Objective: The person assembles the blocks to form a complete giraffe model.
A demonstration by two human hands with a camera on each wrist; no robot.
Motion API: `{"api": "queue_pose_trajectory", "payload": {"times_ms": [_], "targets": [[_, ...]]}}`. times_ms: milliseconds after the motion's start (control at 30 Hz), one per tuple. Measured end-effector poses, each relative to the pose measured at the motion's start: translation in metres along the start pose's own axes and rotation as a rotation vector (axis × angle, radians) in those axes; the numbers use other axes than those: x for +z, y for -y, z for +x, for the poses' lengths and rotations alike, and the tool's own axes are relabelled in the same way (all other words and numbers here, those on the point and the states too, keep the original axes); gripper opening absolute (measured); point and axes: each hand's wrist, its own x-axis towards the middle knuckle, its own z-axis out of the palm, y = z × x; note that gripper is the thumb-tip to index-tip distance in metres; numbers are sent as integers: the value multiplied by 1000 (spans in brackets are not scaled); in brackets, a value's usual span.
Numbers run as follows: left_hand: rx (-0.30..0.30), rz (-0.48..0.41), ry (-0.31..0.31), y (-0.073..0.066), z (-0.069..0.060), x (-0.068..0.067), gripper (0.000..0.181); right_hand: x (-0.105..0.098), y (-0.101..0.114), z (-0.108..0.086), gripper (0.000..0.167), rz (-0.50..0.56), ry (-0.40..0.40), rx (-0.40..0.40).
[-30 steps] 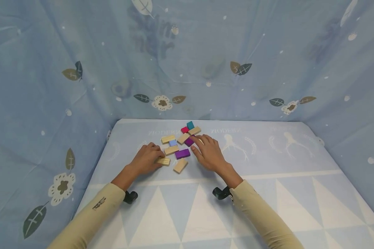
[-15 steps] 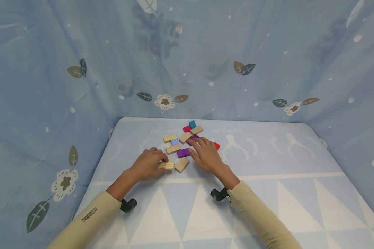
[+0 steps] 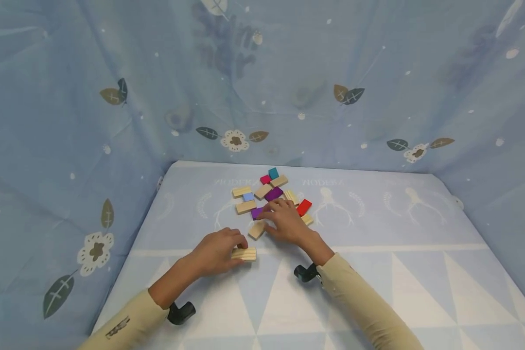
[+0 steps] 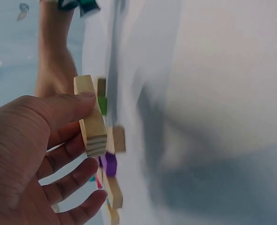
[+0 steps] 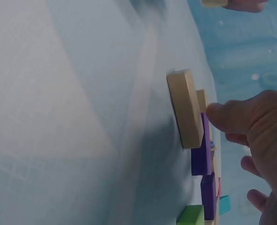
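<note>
My left hand [image 3: 218,251] pinches a plain wooden block [image 3: 247,254] between thumb and fingers, in front of the scattered pile. In the left wrist view the thumb presses on the held block [image 4: 92,124], which seems raised off the table. Over the pile's near side is my right hand [image 3: 284,222], its fingers loosely bent and holding nothing. Its thumb is close to another plain block [image 3: 256,230], and the fingertips partly cover a purple block [image 3: 256,213]. A green block [image 5: 190,215] shows in the right wrist view but is hidden in the head view.
Behind the hands lie several plain blocks [image 3: 245,207], a second purple block [image 3: 273,194], a light blue block [image 3: 248,197], a teal block [image 3: 273,173] and red blocks [image 3: 304,207]. Patterned cloth covers the table [image 3: 376,282]; blue curtains [image 3: 262,87] enclose its back and sides.
The left hand has drawn its block toward me, away from the pile. My right hand has shifted slightly left and nearer, uncovering a red block and plain blocks on the right.
</note>
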Motion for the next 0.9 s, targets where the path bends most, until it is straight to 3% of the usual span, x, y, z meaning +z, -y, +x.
{"api": "queue_pose_trajectory", "payload": {"times_ms": [233, 567, 900], "targets": [[64, -47, 14, -8, -3, 17, 26, 3, 0, 1, 28, 12, 14, -120], [47, -61, 62, -12, -5, 28, 27, 8, 6, 3, 23, -52, 56, -145], [47, -41, 36, -14, -3, 35, 27, 14, 6, 4, 20, -94, 27, -173]]}}
